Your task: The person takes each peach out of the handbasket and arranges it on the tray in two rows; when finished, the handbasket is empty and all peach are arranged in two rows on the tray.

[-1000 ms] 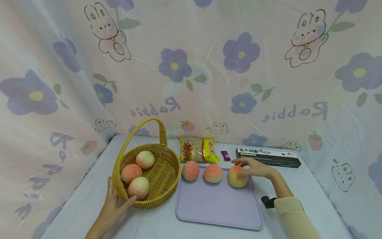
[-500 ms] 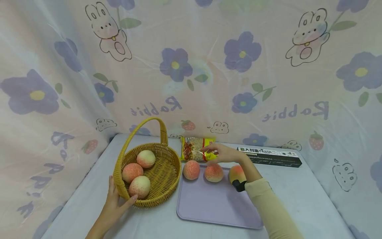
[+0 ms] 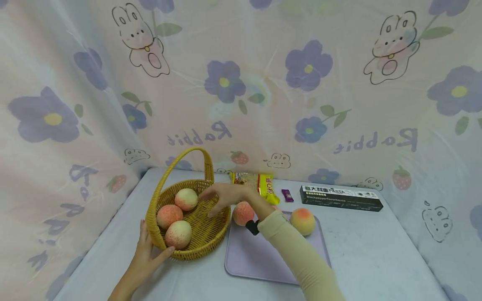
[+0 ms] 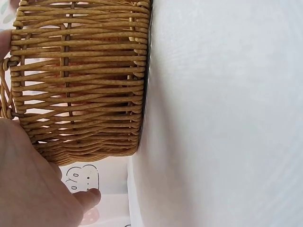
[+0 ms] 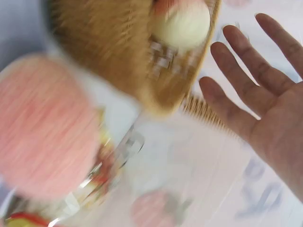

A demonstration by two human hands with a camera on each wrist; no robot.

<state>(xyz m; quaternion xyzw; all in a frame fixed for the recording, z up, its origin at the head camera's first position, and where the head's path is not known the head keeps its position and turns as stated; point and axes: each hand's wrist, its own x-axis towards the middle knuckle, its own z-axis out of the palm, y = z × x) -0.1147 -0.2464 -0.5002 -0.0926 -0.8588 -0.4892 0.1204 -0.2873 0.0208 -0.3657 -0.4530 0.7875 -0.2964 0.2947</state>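
Observation:
A wicker basket (image 3: pixel 203 251) with a tall handle holds three peaches: a pale one at the back (image 3: pixel 186 199), a reddish one (image 3: pixel 170 216) and a pale one at the front (image 3: pixel 178 234). My left hand (image 3: pixel 144 255) grips the basket's near left side, thumb over the rim; in the left wrist view the hand (image 4: pixel 28 184) lies against the weave. Over the basket's right half reaches my right hand (image 3: pixel 226 195), with nothing in it; the right wrist view shows its fingers (image 5: pixel 246 90) spread and straight. On the purple tray (image 3: pixel 260 261) sit a reddish peach (image 3: pixel 243 213) and a yellow peach (image 3: pixel 302 221).
Behind the tray lie a yellow noodle bag (image 3: pixel 267 188), partly covered by my right arm, a small purple candy (image 3: pixel 287 195) and a black pasta box (image 3: pixel 340 198). Another peach on the tray is mostly hidden behind my wrist. A patterned curtain (image 3: pixel 263 125) surrounds the table.
My right hand has left the yellow peach on the tray and moved left, past the noodle bag, to over the basket. My left hand has stayed on the basket.

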